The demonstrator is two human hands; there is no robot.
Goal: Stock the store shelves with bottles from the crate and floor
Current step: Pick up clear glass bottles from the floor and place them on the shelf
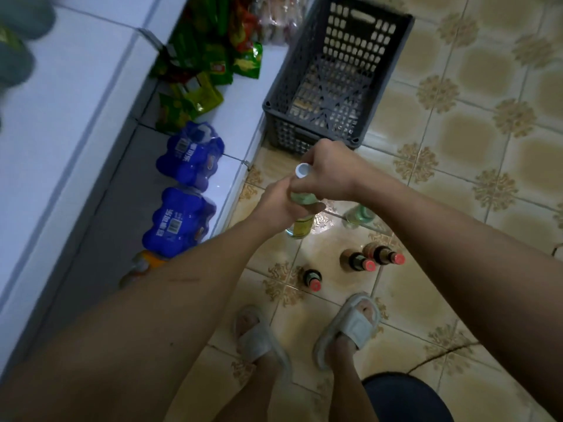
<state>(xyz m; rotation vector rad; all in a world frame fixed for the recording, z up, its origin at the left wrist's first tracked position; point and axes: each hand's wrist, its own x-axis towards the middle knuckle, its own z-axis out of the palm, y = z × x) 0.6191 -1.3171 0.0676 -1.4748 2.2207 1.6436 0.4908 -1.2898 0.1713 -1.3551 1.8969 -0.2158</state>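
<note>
Both hands hold one clear green-tinted bottle [300, 222] with a white cap and a yellow label, upright above the floor. My left hand [278, 205] grips its body. My right hand [327, 172] wraps its neck just below the cap. A second clear bottle [361, 216] stands on the tiles just right of it. Three dark bottles with red caps stand nearer my feet: one [312, 278] on the left and two [358, 261] [384, 254] side by side. The grey plastic crate [380, 86] sits on the floor beyond my hands, and I see no bottles inside it.
White store shelves [61, 123] run along the left. The lowest shelf holds two blue shrink-wrapped bottle packs [189, 156] [179, 222], an orange bottle [143, 264] and green snack bags [195, 99]. My slippered feet [347, 324] stand on patterned tile floor [487, 147].
</note>
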